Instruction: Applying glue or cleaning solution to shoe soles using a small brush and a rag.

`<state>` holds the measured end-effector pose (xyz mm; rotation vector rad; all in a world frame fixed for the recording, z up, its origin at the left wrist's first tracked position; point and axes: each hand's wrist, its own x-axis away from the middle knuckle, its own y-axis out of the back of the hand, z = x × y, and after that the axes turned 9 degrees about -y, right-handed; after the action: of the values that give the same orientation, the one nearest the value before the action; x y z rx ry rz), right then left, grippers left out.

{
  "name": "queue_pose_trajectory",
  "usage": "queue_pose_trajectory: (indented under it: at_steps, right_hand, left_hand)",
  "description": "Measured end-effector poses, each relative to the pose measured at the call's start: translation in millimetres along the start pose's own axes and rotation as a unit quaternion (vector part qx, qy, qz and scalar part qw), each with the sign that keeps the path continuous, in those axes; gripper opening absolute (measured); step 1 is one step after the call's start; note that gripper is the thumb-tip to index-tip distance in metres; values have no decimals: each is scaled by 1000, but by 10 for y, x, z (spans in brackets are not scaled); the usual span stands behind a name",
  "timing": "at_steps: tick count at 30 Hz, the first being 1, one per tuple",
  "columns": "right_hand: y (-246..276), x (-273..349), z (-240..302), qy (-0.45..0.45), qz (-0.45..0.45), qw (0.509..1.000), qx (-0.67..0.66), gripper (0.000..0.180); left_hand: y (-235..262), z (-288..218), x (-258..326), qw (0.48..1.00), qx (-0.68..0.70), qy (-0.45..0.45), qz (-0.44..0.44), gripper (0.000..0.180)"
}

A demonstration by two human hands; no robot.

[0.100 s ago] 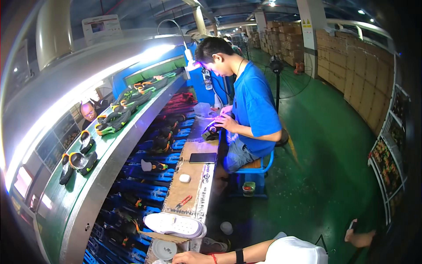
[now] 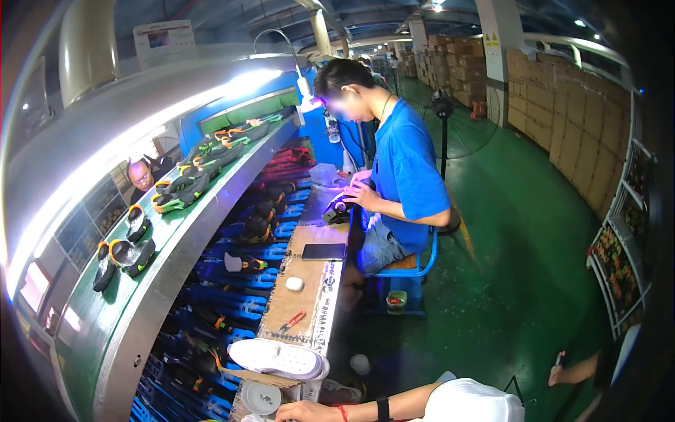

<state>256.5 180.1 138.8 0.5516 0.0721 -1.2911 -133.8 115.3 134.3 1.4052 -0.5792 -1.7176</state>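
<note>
Cardboard bench (image 2: 309, 295), left hand (image 2: 306, 411) resting

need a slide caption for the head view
Wearer's left hand rests near a white shoe on the cardboard-topped bench.

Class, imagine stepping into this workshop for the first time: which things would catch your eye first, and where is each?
The bright light strip curving over the green conveyor on the left stands out, with dark shoes trimmed in orange and green riding along it. At centre, a co-worker in a blue shirt sits bent over a shoe under a lamp. Near the lower edge, a white shoe sole lies on the cardboard-topped bench, just above the person's left hand.
</note>
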Motion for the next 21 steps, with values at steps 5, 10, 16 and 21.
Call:
queue_pose_trajectory:
  at_steps: [5,10,16,21]
  right_hand:
    - [-56,5,-64,-21,-5,1000,14,16]
    - [-154,-50,-128,-43,-7,999,25,14]
    - [-275,-166,-206,-24,-14,997,71,13]
    - [-237,-243,-88,-8,-10,982,191,18]
  left_hand:
    - [-99,-292,51,997,-5,5,-82,35]
    - [-118,-540,49,987,-16,10,-159,29]
    - [116,-670,160,972,-53,19,-230,23]
    - [939,-590,106,844,-481,-201,-126,19]
